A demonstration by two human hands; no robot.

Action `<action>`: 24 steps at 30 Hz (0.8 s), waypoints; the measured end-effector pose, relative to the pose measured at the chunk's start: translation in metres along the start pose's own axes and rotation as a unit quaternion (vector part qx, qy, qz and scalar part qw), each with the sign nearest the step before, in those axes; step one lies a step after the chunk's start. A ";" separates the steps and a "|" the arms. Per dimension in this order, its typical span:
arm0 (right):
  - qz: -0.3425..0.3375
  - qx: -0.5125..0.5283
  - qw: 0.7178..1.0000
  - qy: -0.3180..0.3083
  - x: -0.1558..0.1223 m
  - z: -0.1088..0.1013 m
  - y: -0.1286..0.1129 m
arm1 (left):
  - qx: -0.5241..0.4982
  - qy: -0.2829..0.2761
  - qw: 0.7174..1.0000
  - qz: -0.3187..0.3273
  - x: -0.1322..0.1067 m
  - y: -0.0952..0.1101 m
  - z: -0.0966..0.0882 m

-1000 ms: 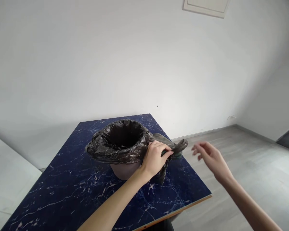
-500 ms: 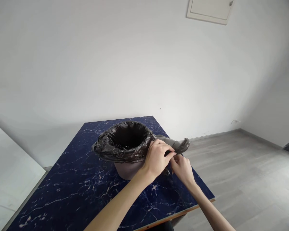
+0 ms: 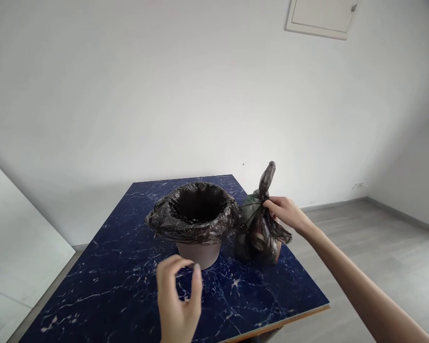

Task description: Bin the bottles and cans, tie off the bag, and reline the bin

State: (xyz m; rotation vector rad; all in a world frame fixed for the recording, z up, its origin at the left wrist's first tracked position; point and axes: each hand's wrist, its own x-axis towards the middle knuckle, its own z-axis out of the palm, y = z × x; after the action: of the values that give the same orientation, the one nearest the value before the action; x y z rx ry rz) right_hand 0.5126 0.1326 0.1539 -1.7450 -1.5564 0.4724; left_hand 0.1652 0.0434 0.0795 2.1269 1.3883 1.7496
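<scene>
My right hand (image 3: 284,212) grips a knotted black garbage bag (image 3: 260,238) just below its twisted top. Through the thin plastic the bag looks filled, but its contents are hard to make out. Left of it stands a pinkish-grey trash bin (image 3: 200,255), lined with a black bin liner (image 3: 193,233) folded out over the rim. The liner's inside is dark. My left hand (image 3: 178,295) is in front of the bin, slightly blurred, thumb and forefinger curved towards each other, and I see nothing held in it.
Bin and bag stand on a dark blue marble-patterned table (image 3: 128,286) with a wooden front edge. Behind it rises a white wall (image 3: 164,95) with a hatch (image 3: 318,19). Grey flooring (image 3: 379,257) lies to the right, a white panel (image 3: 17,247) to the left.
Both hands were together at the bag's twisted top. My left hand has let go and moved left and towards me. My right hand now holds the bag more upright, farther right.
</scene>
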 end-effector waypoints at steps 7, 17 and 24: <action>-0.031 -0.044 0.997 -0.050 0.013 -0.021 0.001 | 0.002 -0.045 0.965 -0.258 0.015 -0.061 -0.011; -0.004 -0.058 0.996 -0.069 -0.011 -0.043 0.003 | -0.101 -0.188 0.937 -0.277 0.045 -0.089 0.053; 0.008 -0.027 0.995 -0.094 -0.029 -0.047 -0.004 | -0.121 -0.189 0.948 -0.223 0.070 -0.097 0.121</action>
State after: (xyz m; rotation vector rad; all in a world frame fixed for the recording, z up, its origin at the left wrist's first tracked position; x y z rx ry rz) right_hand 0.5364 0.0919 0.1821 -1.7979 -1.7017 0.6221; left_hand 0.2027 0.2039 0.0355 1.7257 1.3302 1.1952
